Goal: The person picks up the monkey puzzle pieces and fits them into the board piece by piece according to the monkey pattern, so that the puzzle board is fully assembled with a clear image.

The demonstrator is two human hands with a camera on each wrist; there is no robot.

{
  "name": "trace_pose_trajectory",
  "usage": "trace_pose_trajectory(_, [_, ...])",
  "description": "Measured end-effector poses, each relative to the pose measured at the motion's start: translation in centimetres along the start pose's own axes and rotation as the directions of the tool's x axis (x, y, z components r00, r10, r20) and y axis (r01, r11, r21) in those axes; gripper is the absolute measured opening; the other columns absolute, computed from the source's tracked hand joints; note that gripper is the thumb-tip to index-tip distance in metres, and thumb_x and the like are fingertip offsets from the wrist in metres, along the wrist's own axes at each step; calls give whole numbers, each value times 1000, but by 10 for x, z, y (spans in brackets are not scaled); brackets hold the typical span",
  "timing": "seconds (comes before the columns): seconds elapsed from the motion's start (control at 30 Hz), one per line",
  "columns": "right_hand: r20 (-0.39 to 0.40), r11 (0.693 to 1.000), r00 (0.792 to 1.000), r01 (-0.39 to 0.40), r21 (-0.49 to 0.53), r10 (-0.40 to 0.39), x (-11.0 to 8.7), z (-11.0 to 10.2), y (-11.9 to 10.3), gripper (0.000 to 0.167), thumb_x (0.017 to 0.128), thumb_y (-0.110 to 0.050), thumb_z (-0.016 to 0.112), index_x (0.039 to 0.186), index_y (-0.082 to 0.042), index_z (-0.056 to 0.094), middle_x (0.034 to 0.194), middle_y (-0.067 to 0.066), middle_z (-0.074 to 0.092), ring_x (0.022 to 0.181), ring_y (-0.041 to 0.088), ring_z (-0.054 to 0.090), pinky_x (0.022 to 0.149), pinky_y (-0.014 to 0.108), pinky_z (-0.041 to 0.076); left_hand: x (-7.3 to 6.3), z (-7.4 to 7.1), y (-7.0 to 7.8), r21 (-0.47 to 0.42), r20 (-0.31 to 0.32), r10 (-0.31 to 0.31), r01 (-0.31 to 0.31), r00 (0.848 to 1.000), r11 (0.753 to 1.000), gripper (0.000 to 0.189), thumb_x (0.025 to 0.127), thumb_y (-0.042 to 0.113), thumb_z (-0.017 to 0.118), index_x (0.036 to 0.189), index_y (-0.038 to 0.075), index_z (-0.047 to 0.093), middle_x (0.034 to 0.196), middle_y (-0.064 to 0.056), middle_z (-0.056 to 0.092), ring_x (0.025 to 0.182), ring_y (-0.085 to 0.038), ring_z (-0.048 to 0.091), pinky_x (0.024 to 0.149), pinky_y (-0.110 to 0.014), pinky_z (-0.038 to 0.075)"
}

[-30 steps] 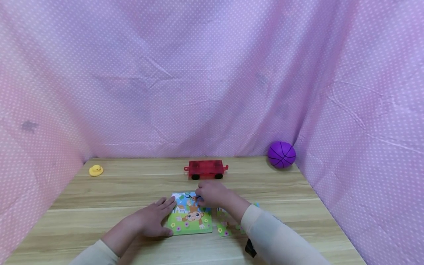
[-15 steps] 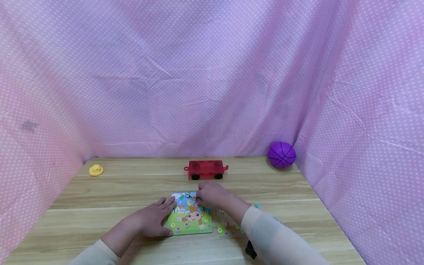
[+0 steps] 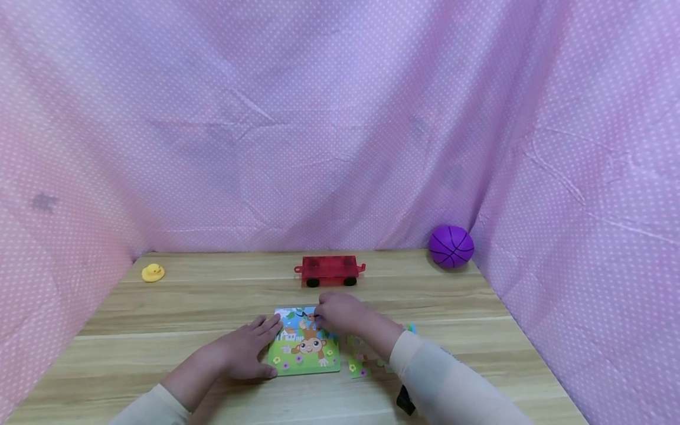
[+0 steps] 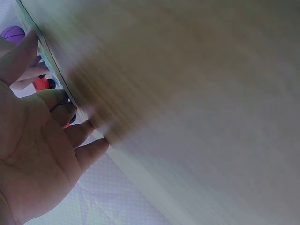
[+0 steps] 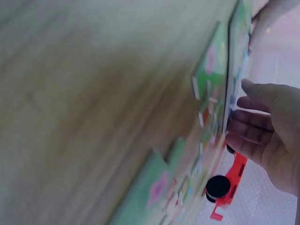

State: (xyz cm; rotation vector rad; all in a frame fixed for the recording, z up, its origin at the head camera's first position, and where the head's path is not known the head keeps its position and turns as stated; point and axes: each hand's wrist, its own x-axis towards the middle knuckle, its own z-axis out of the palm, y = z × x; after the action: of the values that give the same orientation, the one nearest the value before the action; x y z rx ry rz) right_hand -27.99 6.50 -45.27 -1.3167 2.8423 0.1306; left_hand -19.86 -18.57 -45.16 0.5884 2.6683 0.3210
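The monkey puzzle board (image 3: 303, 367) lies flat near the table's front, and by the look of it the work is partway along: its picture, with the monkey's face, flowers and fence, reads nearly whole (whether some of that is printed base, one cannot tell). What seems left are the loose pieces (image 3: 357, 370), lying just right of the board, partly hidden beneath the right forearm.

The left hand (image 3: 245, 352) rests at the board's left edge, fingers extended. The right hand (image 3: 341, 313) is at the upper right corner, fingers bent; whether they pinch a piece is hidden.

The wood-grain table (image 3: 212, 307) also bears a yellow duck (image 3: 153, 273) at far left, a red toy cart (image 3: 329, 268) behind the board, and a purple ball (image 3: 451, 247) at far right. Pink-lilac dotted cloth (image 3: 319, 118) hangs around it in folds.
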Motion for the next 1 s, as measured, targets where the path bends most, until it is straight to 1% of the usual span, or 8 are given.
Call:
trace_pose_trajectory(0.23, [32,973,999,-36,228,30,-15,-9,21,21,96,-35,63,110,-20,69,100,-9,63,86,6,57,80,25,52,0,1,0,0,-5,8,-8,1000,1000,96,82,60,68,156,15,28,164,-3,20,150,-37,16,116,-60,26])
trace_pose_trajectory(0.33, [54,963,996,-82,258,70,-25,-12,31,29,96,-33,63,121,-19,67,117,-7,64,104,9,61,93,30,52,0,1,-1,2,-10,13,-13,1000,1000,95,82,60,68,156,15,28,164,-3,21,150,-38,17,116,-60,25])
trace_pose_trajectory(0.43, [76,955,992,-122,271,105,-36,-13,40,29,96,-30,63,123,-17,67,121,-5,65,111,13,62,96,32,52,0,2,-2,2,-9,16,-16,1000,1000,95,82,60,68,156,15,28,164,-3,20,150,-38,16,116,-60,25])
trace_pose_trajectory(0.57, [113,947,985,-159,279,132,-50,-13,46,23,94,-28,66,114,-16,70,110,-4,66,100,12,63,91,33,53,1,3,-3,6,-7,17,-17,1000,1000,96,82,61,68,156,15,27,165,-3,20,150,-38,16,116,-60,25])
trace_pose_trajectory(0.7, [157,944,979,-170,284,129,-61,-12,49,9,90,-26,71,93,-19,68,91,-7,61,80,8,56,76,29,52,1,3,-3,8,-6,12,-12,1000,1000,97,82,61,68,156,15,27,165,-2,20,150,-38,16,116,-59,25])
trace_pose_trajectory(0.77, [185,937,974,-181,300,129,-65,-10,49,11,88,-26,73,87,-21,63,85,-9,57,74,7,51,69,26,48,1,3,-2,5,-7,11,-11,1000,1000,97,81,61,68,156,15,27,165,-2,20,150,-38,17,116,-59,25])
trace_pose_trajectory(0.83, [205,939,971,-180,293,122,-68,-8,48,17,84,-29,77,86,-22,61,84,-10,54,73,7,48,66,24,45,1,3,-2,4,-8,12,-12,1000,1000,97,82,61,69,156,15,27,164,-3,20,150,-38,17,116,-59,25])
trace_pose_trajectory(1.0, [225,958,968,-161,237,107,-73,-7,44,28,80,-39,81,94,-23,63,89,-11,55,79,6,48,70,24,46,3,3,-2,8,-7,12,-12,1000,1000,96,82,62,68,156,16,27,165,-2,20,150,-38,16,117,-59,25])
